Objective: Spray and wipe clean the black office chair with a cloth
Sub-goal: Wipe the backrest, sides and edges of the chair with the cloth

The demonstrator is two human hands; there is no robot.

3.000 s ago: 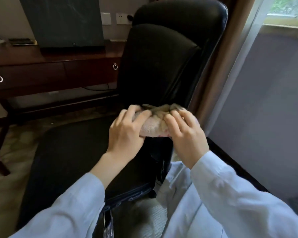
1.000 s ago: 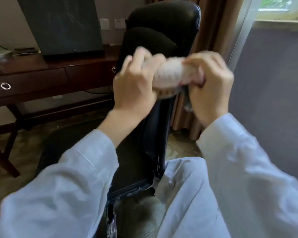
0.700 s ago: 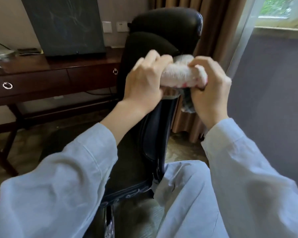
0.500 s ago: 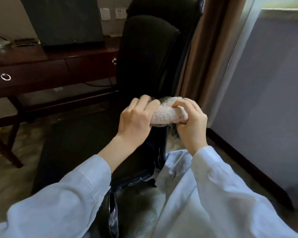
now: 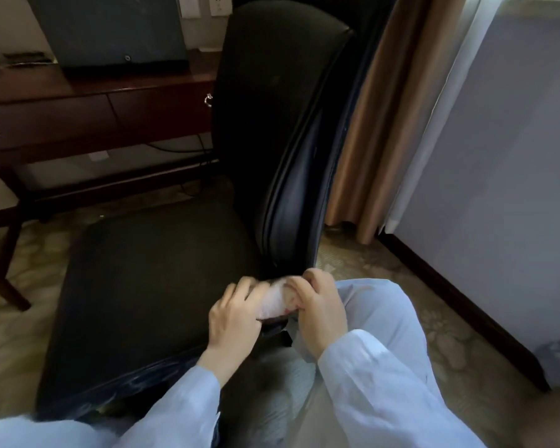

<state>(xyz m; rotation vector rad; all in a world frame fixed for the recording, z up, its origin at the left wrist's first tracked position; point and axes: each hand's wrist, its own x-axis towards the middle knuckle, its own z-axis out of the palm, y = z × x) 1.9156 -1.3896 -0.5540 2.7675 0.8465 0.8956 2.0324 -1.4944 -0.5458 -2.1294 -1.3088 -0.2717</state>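
**Two hands, one cloth (image 5: 274, 303), low on the black office chair (image 5: 149, 286)**

Both hands grip the same bunched, pale fluffy cloth with a pinkish mark at its lower edge. The left hand (image 5: 236, 321) curls its fingers over the cloth's left end. The right hand (image 5: 320, 313) closes round the right end, knuckles up. Both hands are a little blurred.

The cloth sits at the near right corner of the chair, just where the foot of the backrest (image 5: 272, 124) meets the seat. Blur hides whether it actually presses on the leather. Pale blue sleeves (image 5: 379, 376) run back to the near edge.

Far left stands a dark wooden desk (image 5: 94, 88). Its two drawers (image 5: 46, 124) are closed, each with a metal ring pull (image 5: 208, 100), so their contents cannot be seen. A dark flat screen (image 5: 110, 27) stands on the desk. A tan curtain (image 5: 369, 140) hangs to the right of the backrest.
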